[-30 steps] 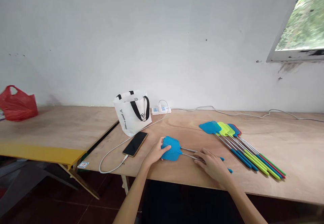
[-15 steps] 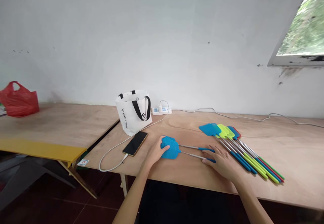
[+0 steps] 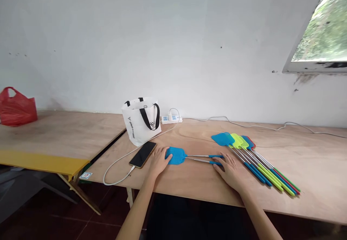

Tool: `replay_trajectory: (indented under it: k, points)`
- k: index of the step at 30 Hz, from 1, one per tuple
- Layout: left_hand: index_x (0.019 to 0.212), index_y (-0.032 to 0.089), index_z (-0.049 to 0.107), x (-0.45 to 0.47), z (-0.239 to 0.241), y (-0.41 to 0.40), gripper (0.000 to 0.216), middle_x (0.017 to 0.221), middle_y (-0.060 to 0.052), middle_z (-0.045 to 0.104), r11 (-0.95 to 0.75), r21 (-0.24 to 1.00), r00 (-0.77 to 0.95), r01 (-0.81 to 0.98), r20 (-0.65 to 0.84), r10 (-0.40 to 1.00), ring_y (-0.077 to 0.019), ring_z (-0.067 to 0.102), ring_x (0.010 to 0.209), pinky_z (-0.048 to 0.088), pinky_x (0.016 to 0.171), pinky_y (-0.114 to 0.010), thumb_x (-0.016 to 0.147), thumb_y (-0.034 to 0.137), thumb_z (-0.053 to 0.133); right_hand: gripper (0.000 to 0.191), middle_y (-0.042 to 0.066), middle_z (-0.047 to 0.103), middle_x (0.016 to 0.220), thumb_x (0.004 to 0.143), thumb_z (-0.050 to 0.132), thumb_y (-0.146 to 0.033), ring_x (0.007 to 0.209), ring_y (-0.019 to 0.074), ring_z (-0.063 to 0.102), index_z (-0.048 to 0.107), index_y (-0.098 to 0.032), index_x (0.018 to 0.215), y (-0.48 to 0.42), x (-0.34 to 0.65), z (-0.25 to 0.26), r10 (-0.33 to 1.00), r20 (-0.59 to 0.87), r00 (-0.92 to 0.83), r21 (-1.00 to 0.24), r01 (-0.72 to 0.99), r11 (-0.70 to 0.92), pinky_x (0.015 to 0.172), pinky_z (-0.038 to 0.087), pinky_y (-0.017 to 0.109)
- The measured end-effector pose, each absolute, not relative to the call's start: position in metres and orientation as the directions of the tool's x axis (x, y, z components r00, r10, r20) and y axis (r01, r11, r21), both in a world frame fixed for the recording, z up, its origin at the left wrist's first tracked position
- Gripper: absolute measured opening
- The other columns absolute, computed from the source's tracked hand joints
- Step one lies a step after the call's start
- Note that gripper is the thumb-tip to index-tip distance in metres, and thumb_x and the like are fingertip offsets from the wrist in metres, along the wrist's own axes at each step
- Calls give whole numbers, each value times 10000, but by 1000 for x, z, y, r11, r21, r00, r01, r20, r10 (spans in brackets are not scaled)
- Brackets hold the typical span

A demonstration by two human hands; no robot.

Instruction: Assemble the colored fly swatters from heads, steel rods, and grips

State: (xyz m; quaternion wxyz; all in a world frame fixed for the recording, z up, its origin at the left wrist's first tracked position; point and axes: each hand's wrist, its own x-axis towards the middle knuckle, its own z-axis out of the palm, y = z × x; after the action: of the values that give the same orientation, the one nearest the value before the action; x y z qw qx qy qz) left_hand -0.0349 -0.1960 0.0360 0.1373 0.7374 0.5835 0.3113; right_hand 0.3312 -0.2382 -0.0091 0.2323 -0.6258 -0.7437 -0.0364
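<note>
Two blue fly swatters [image 3: 176,156] lie on the wooden table [image 3: 195,185] between my hands, heads stacked and metal shafts slightly spread. My left hand [image 3: 159,161] grips the left edge of the heads, its thumb on top. At the other end, my right hand [image 3: 228,168] holds the blue handles, with its thumb on the nearer one and its fingers at the farther one; the handle ends are partly hidden. To the right of that hand lies a slanted row of several more fly swatters [image 3: 270,178] in blue, yellow-green and red, their heads overlapping.
A black phone [image 3: 142,154] on a white charging cable lies left of my left hand. Behind it stands a white bag [image 3: 137,126] with black handles, beside a power strip [image 3: 173,119] at the wall. A red plastic bag [image 3: 18,108] sits on the left table.
The two blue swatters' heads have come into closer overlap and their handles are nearer together. Both hands appear farther left, partly because the view has shifted.
</note>
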Motion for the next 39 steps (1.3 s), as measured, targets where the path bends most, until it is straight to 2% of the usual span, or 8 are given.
replay_trajectory:
  k: [3,6,11,18,23,27,31,39]
  points:
    - [1382,259,558,-31,29,-196,437,1507,-110,520,-328,534,211,779,270,939,-323,413,1425,234,1198,-513,977,402,475,435,118,465,1524,973,392,-249,1456,340,365,634,-290,1332,-235,331,-22,911,404,-86,-189,966,175,1129,348,627]
    - [1336,249,581,-32,27,-195,410,1531,-112,488,-364,555,255,748,267,929,-306,378,1454,226,1212,-490,994,432,451,478,114,482,1512,944,388,-177,1453,319,375,622,-284,1347,-233,332,-28,902,416,-120,-170,963,207,1128,368,608]
    - [1174,231,595,-39,27,-193,330,1354,-109,607,-382,552,256,741,293,921,-291,500,1328,358,1143,-480,1005,476,452,484,110,491,1496,943,366,-187,1445,297,394,621,-264,1346,-231,335,-31,884,444,-145,-192,949,251,1137,401,567]
    - [1302,230,582,-40,22,-190,381,1525,-114,459,-389,501,267,773,300,916,-298,397,1444,327,1193,-478,1006,449,481,482,116,492,1500,945,352,-206,1449,296,395,632,-232,1337,-230,334,-31,888,437,-144,-186,951,246,1169,382,532]
    - [1308,241,598,-38,28,-193,455,1463,-98,525,-376,494,245,784,311,918,-297,482,1374,382,1158,-448,957,525,546,502,100,473,1539,949,342,-218,1444,294,409,612,-233,1372,-231,335,-28,895,418,-156,-182,951,251,1177,373,539]
    - [1380,241,541,-37,32,-195,494,1465,-98,549,-376,486,249,789,306,919,-296,503,1355,384,1152,-455,946,474,574,528,82,461,1557,949,345,-216,1461,281,393,573,-244,1425,-232,335,-29,899,410,-156,-184,951,249,1186,370,525]
    - [1353,223,567,-37,27,-192,426,1484,-96,551,-376,458,258,806,301,918,-275,483,1387,341,1187,-457,1005,450,476,540,59,470,1557,953,328,-204,1466,266,391,567,-271,1433,-233,334,-27,894,415,-171,-188,945,268,1197,358,522]
    - [1458,242,493,-41,21,-187,493,1595,-85,428,-358,378,293,854,220,930,-263,372,1482,233,1240,-514,1048,477,352,505,57,492,1532,954,346,-222,1407,251,469,588,-284,1393,-237,331,-20,896,423,-138,-235,938,256,1188,375,495]
